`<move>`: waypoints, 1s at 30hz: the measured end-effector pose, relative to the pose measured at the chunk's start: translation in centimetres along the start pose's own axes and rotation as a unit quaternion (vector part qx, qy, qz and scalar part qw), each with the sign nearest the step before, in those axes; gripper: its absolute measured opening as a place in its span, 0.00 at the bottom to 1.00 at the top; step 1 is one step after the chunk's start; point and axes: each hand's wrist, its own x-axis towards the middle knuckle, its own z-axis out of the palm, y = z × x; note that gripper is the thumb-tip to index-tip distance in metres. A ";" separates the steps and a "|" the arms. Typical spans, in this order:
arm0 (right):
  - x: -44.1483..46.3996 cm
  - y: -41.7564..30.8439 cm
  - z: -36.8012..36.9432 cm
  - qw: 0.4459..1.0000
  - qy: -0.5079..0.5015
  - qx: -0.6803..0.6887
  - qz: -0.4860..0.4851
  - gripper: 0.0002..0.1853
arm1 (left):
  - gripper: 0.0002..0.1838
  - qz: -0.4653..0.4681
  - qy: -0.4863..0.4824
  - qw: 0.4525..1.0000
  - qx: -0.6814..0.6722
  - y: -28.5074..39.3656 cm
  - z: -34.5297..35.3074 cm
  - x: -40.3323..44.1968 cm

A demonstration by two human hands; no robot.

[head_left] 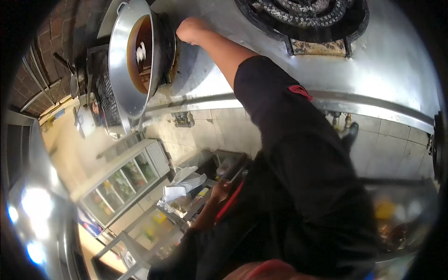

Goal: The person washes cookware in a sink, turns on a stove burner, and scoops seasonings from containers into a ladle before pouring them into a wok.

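- Right hand: fingers curled in, near the stove top, just beside the wok. Can't tell if it grips anything; fingertips are hidden.
- Left hand: low, by the edge of a cluttered shelf under the stove level. Can't tell open or closed, too dim.
- Wok: big, metal, loop handles at both ends, on the stove to the left of the right hand. Holds dark brown liquid with a bright white patch; can't tell if that's glare.
- Stove top: bare metal, wet-looking shine. Black burner sits well right of the wok.
- White bags: near left hand.
- Glass-front cabinet: beyond the bags, blurry contents.
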 end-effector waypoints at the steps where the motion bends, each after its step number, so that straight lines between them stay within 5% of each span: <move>1: -0.4 -0.4 -0.1 1.000 0.000 0.000 0.000 0.14 | 0.22 0.027 0.015 1.000 -0.004 -0.2 0.4 -0.2; 5: -2.5 -1.4 -1.6 0.998 0.060 0.008 0.007 0.14 | 0.22 0.078 0.026 0.997 -0.015 -1.0 0.8 0.8; 9: -4.6 -0.2 -3.2 0.975 0.213 0.049 -0.038 0.17 | 0.19 0.048 0.013 0.999 0.000 2.0 -0.3 0.5; 10: -3.8 0.1 -3.1 0.982 0.186 0.006 -0.041 0.18 | 0.18 0.014 -0.012 1.000 0.024 2.5 -0.9 -0.6; 14: -9.1 1.4 -7.9 0.973 0.221 -0.030 -0.060 0.17 | 0.17 0.148 -0.014 0.988 0.041 -1.1 0.4 4.3; 18: -18.4 2.4 -15.5 0.919 0.184 0.346 0.047 0.12 | 0.15 0.197 -0.024 0.976 0.094 6.1 -2.2 4.8; 21: -23.9 1.8 -19.4 0.874 0.199 0.437 0.068 0.08 | 0.17 0.211 0.020 0.976 0.051 7.1 -2.4 5.9; 23: -27.5 3.4 -22.4 0.867 0.231 0.438 0.052 0.09 | 0.19 0.394 0.033 0.889 0.229 8.7 -2.7 7.7; 24: -29.8 4.6 -23.4 0.858 0.249 0.446 0.047 0.10 | 0.21 0.357 0.026 0.925 0.125 7.5 -1.5 10.9; 25: -32.7 5.1 -24.7 0.849 0.290 0.440 0.032 0.09 | 0.21 0.286 0.031 0.949 0.130 10.5 -1.9 9.4; 28: -42.6 7.7 -28.4 0.842 0.384 0.379 0.001 0.10 | 0.13 0.479 0.046 0.863 0.151 18.9 -2.9 5.6; 30: -48.9 9.8 -30.3 0.834 0.425 0.351 0.015 0.11 | 0.08 0.480 0.055 0.874 0.041 27.8 -3.6 -0.6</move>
